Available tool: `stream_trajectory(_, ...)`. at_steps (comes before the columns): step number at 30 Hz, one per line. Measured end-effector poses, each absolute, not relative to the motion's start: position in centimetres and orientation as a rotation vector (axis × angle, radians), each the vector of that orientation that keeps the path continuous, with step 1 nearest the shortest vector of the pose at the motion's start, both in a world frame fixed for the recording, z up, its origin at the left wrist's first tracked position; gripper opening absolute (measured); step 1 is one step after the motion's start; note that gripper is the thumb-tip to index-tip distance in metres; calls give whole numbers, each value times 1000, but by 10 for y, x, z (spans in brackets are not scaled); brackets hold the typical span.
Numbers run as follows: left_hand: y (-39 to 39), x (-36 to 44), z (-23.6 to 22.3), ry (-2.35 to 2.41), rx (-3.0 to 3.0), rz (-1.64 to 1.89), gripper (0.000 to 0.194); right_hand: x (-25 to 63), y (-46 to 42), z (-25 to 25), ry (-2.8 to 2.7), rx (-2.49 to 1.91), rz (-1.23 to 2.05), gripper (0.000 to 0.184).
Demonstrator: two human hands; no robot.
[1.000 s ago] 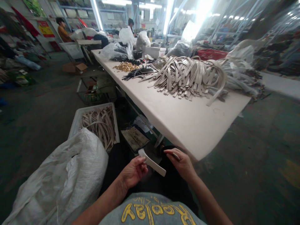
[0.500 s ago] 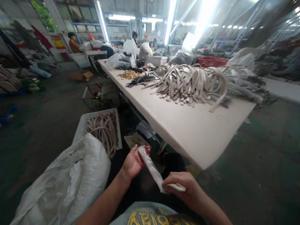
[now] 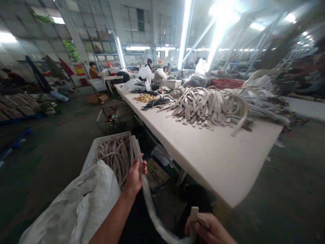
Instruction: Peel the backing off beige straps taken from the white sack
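A long pale strap (image 3: 146, 189) runs between both my hands, sagging in a curve below the table edge. My left hand (image 3: 134, 176) is closed around the strap near its upper end, which points up beside the white crate (image 3: 94, 151). My right hand (image 3: 208, 231) sits at the bottom of the view, fingers closed on the strap's other end, which sticks up out of the fist. Both hands hang in front of my dark lap.
A long white table (image 3: 210, 159) carries a heap of pale straps (image 3: 205, 106), dark strips (image 3: 154, 101) and gold fittings (image 3: 145, 98). A white woven sack (image 3: 73, 210) lies at my left. The crate holds several curled straps. People work at the far end.
My left hand has lifted the strap's end upward toward the crate while my right hand dropped lower with the other end. The strap now hangs long and curved. My view tilted up.
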State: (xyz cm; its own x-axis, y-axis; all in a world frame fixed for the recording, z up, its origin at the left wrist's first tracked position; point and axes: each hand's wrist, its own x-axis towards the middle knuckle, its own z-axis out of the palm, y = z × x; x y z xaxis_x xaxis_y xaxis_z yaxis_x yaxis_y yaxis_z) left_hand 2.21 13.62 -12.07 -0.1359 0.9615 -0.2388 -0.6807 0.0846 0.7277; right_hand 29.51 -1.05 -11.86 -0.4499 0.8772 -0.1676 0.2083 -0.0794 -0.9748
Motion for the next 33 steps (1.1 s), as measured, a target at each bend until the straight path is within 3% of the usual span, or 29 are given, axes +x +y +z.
stream_trajectory(5, 82, 45, -136, 864, 712, 1123, 42, 275, 48, -78, -1411, -1059, 1438, 45)
stream_trajectory(11, 50, 53, -122, 887, 1063, 787, 44, 256, 86, -62, -1434, -961, 1411, 44)
stream_trajectory(19, 37, 47, -140, 910, 1215, 700, 39, 269, 77, -46, -1425, -946, 1279, 35)
stream_trajectory(22, 37, 45, -140, 866, 1198, 677, 41, 268, 73, -42, -1456, -936, 1369, 37)
stream_trajectory(27, 48, 66, -117, 614, 959, 844, 71, 253, 69, -46, -1676, -945, 1408, 40)
stream_trajectory(30, 53, 83, -109, 652, 836, 851, 63, 250, 69, -45, -1879, -970, 1237, 38)
stream_trajectory(33, 54, 90, -106, 709, 838, 788, 52, 250, 68, -46, -1844, -990, 1288, 41)
